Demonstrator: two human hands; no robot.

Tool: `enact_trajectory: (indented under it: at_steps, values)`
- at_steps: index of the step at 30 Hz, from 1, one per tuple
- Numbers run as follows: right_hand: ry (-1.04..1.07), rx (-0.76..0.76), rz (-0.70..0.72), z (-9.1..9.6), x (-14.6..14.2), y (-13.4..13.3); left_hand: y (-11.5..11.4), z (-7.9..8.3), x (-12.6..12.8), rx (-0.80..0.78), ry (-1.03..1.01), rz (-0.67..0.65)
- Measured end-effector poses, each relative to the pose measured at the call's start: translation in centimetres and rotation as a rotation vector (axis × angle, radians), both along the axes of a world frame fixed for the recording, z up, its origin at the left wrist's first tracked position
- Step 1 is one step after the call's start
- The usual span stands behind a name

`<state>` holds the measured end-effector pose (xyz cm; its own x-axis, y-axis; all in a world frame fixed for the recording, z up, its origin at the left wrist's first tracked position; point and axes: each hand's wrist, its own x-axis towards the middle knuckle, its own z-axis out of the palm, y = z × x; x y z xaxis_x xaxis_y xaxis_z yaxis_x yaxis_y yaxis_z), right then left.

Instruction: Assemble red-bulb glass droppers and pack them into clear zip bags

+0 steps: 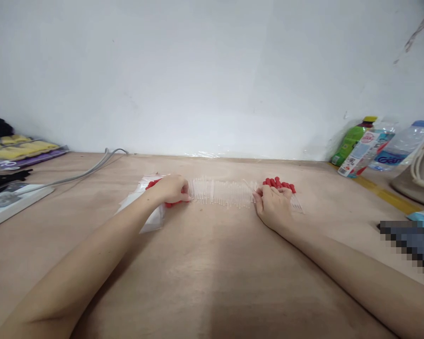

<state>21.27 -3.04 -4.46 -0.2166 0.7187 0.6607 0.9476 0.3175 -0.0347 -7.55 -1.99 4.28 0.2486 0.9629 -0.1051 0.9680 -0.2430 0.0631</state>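
A long row of thin clear plastic sticks [221, 192] lies side by side on the wooden table between my hands. My left hand [173, 189] is at the row's left end, its fingers curled down and pressed together over red pieces [173, 204]; what is in its grasp is hidden. At the other end my right hand [273, 203] has its thumb and fingers closed beside the last sticks, and I cannot make out what they hold. Several red rounded pieces [277, 182] with clear thin stems lie just behind the right hand. Under my left wrist are clear plastic bags [153, 219].
A white power strip [24, 200] with a grey cable [81, 174] and packs of yellow items [24, 149] are at the left. Along the right stand a green bottle [353, 141], a clear bottle [397, 150], a carton [363, 153] and a bag [417, 176]. A white wall [212, 84] closes the back.
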Motion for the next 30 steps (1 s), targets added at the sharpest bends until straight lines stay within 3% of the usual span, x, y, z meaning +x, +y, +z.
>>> enact_trajectory:
  at_steps: [6, 12, 18, 23, 26, 30]
  values:
    - [0.076, -0.03, 0.148, 0.2, 0.5, -0.9, 0.1, -0.7, 0.5, 0.13, 0.111, -0.03]
    - [0.083, -0.006, 0.236, 0.1, 0.7, -0.7, 0.3, -1.0, 0.4, 0.146, 0.115, -0.015]
    - [0.153, -0.107, 0.3, 0.6, 0.6, -0.9, 0.2, -0.9, 0.2, 0.109, 0.001, 0.008]
    - [0.178, -0.146, 0.359, 0.5, 0.7, -0.8, -0.9, -0.1, 1.8, 0.051, -0.239, -0.161]
    - [0.166, -0.098, 0.396, 0.4, 0.7, -0.8, -1.7, -1.4, 4.1, 0.13, -0.465, -0.345]
    - [0.151, -0.063, 0.482, 0.6, 0.4, -1.4, -2.5, -4.6, 6.5, 0.269, -0.627, -0.307]
